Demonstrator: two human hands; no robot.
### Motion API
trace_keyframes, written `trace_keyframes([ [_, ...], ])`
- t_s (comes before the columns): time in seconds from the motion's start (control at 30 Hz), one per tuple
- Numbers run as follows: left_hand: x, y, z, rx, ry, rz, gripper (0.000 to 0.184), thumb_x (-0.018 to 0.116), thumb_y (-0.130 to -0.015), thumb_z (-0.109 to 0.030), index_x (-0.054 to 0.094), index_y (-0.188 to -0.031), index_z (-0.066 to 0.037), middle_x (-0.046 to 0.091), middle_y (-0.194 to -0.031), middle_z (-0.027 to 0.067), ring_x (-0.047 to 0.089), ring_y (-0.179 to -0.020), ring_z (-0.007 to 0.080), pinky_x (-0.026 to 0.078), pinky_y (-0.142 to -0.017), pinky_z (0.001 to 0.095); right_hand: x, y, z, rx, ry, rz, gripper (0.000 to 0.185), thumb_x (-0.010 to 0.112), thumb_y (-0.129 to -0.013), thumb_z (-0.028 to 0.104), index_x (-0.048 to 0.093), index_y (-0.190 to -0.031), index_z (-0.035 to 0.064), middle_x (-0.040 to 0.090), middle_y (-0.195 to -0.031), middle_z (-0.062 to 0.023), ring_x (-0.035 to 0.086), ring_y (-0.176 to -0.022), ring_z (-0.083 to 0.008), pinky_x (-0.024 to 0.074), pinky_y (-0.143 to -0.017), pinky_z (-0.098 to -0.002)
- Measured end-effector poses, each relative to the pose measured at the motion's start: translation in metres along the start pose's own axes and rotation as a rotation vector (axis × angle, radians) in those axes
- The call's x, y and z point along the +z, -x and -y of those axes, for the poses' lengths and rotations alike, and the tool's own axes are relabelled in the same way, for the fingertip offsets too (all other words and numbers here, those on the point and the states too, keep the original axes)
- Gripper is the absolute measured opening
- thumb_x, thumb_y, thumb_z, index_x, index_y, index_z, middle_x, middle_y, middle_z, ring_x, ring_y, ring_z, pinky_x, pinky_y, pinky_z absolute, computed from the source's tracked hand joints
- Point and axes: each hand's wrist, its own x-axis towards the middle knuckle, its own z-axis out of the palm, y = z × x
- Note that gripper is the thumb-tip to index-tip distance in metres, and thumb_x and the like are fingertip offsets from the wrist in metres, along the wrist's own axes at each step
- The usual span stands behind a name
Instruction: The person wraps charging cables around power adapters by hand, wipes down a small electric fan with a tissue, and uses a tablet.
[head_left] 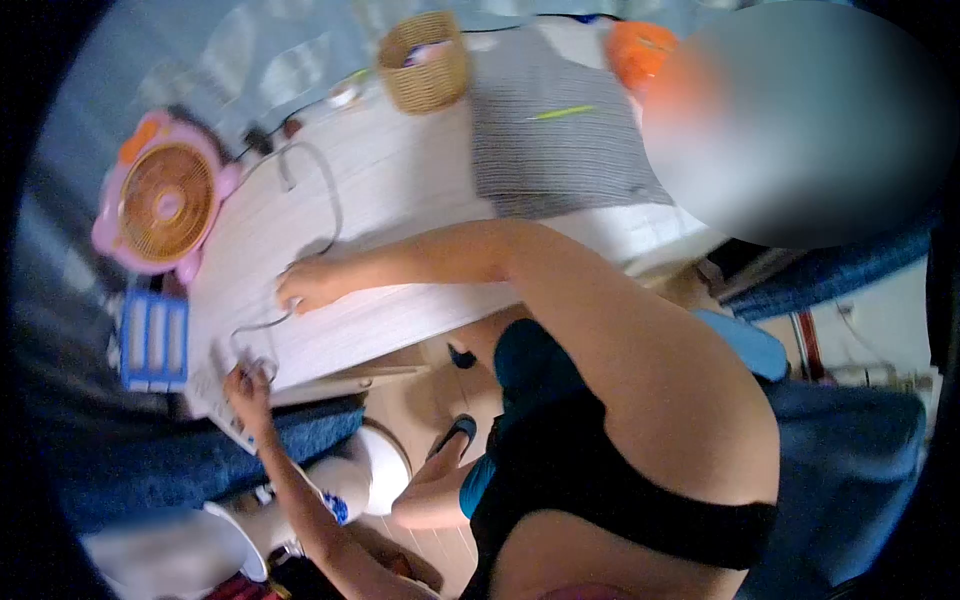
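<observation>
My left hand [248, 395] is at the lower left corner of the white table [400, 200], its fingers closed on a small coil of thin grey cable. My right hand [312, 284] is closed over the same cable [334, 190], further up on the tabletop. One stretch of cable loops between the two hands. Beyond my right hand, the rest curves up the table toward a dark plug [258, 139].
A pink fan [167, 200] and a blue rack [154, 341] stand on the left. Along the back are a wicker basket [430, 85], a grey striped cloth [560, 150] with a green pen [565, 113], and an orange bag [640, 55]. A white stool [380, 468] is below.
</observation>
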Motion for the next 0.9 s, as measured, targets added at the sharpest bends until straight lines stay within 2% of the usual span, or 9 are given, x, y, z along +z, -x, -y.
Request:
trace_keyframes([
  [0.07, -0.016, -0.014, -0.042, -0.261, 0.284, 0.146, 0.028, 0.060, -0.077, -0.017, 0.053, -0.092, 0.005, 0.053, -0.081, 0.0090, 0.048, -0.073, 0.0157, 0.042, -0.061, 0.0265, -0.031, 0.022, 0.013, -0.058, 0.072, -0.103, 0.037, 0.065, -0.069, 0.020, 0.056, -0.103, 0.0088, 0.053, -0.103, -0.0110, 0.048, -0.099, -0.0290, 0.0386, -0.085, -0.0372],
  [0.13, -0.004, -0.032, 0.069, 0.072, 0.097, 0.060, 0.024, 0.057, -0.079, -0.017, 0.054, -0.090, 0.004, 0.054, -0.079, 0.0071, 0.047, -0.067, 0.0137, 0.042, -0.062, 0.0270, -0.075, 0.047, 0.047, -0.069, 0.125, -0.123, 0.045, 0.064, -0.070, 0.021, 0.052, -0.111, 0.0081, 0.050, -0.110, -0.0129, 0.045, -0.104, -0.0296, 0.0362, -0.089, -0.0378],
  [0.23, -0.021, -0.061, 0.138, -0.325, 0.146, 0.157, 0.026, 0.055, -0.080, -0.019, 0.056, -0.093, 0.003, 0.059, -0.083, 0.0104, 0.054, -0.077, 0.0179, 0.043, -0.068, 0.0281, -0.136, 0.104, 0.052, -0.087, 0.195, -0.189, 0.044, 0.063, -0.072, 0.024, 0.052, -0.111, 0.0072, 0.051, -0.110, -0.0140, 0.045, -0.105, -0.0287, 0.0358, -0.090, -0.0382],
  [0.33, -0.026, -0.064, 0.159, -0.260, 0.141, 0.010, 0.020, 0.050, -0.082, -0.014, 0.055, -0.091, 0.004, 0.059, -0.084, 0.0099, 0.054, -0.080, 0.0169, 0.043, -0.073, 0.0284, -0.197, 0.189, 0.055, 0.125, 0.479, -0.316, 0.041, 0.059, -0.075, 0.031, 0.054, -0.109, 0.0087, 0.052, -0.107, -0.0136, 0.046, -0.104, -0.0300, 0.0360, -0.089, -0.0395],
  [0.4, -0.022, -0.061, 0.165, -0.246, 0.160, -0.004, 0.018, 0.048, -0.080, -0.009, 0.055, -0.091, 0.004, 0.058, -0.086, 0.0108, 0.054, -0.082, 0.0182, 0.043, -0.075, 0.0290, -0.236, 0.245, 0.085, 0.642, 0.479, -0.562, 0.028, 0.055, -0.078, 0.023, 0.059, -0.102, 0.0089, 0.056, -0.100, -0.0125, 0.054, -0.091, -0.0272, 0.0426, -0.079, -0.0367],
  [0.5, -0.026, -0.055, 0.144, -0.168, 0.078, 0.022, 0.020, 0.046, -0.075, -0.003, 0.055, -0.091, 0.004, 0.057, -0.088, 0.0129, 0.055, -0.083, 0.0217, 0.043, -0.076, 0.0307, -0.284, 0.361, 0.074, 0.768, 0.915, -0.868, 0.020, 0.057, -0.074, 0.015, 0.061, -0.091, 0.0046, 0.061, -0.089, -0.0103, 0.057, -0.082, -0.0238, 0.0445, -0.072, -0.0321],
  [0.6, -0.022, -0.050, 0.132, -0.069, -0.075, 0.005, 0.023, 0.045, -0.073, 0.000, 0.055, -0.093, 0.004, 0.055, -0.088, 0.0167, 0.056, -0.082, 0.0285, 0.043, -0.077, 0.0348, -0.308, 0.438, 0.079, 1.139, 1.057, -0.650, 0.028, 0.054, -0.076, 0.015, 0.053, -0.101, 0.0028, 0.057, -0.094, -0.0146, 0.056, -0.081, -0.0321, 0.0452, -0.070, -0.0367],
  [0.73, -0.016, -0.048, 0.129, 0.003, -0.243, 0.006, 0.021, 0.049, -0.074, -0.005, 0.055, -0.092, 0.003, 0.055, -0.089, 0.0183, 0.055, -0.080, 0.0317, 0.044, -0.073, 0.0386, -0.300, 0.496, 0.028, 1.047, 1.328, -0.739, 0.048, 0.057, -0.075, 0.032, 0.045, -0.110, 0.0016, 0.041, -0.116, -0.0249, 0.053, -0.090, -0.0378, 0.0453, -0.075, -0.0421],
  [0.9, -0.015, -0.040, 0.080, 0.063, -0.291, -0.089, 0.019, 0.053, -0.076, -0.012, 0.056, -0.088, 0.002, 0.055, -0.087, 0.0200, 0.053, -0.077, 0.0346, 0.043, -0.069, 0.0418, -0.309, 0.445, 0.038, 1.450, 1.122, -0.678, 0.046, 0.053, -0.076, 0.036, 0.047, -0.110, 0.0060, 0.052, -0.105, -0.0192, 0.056, -0.087, -0.0333, 0.0449, -0.074, -0.0414],
])
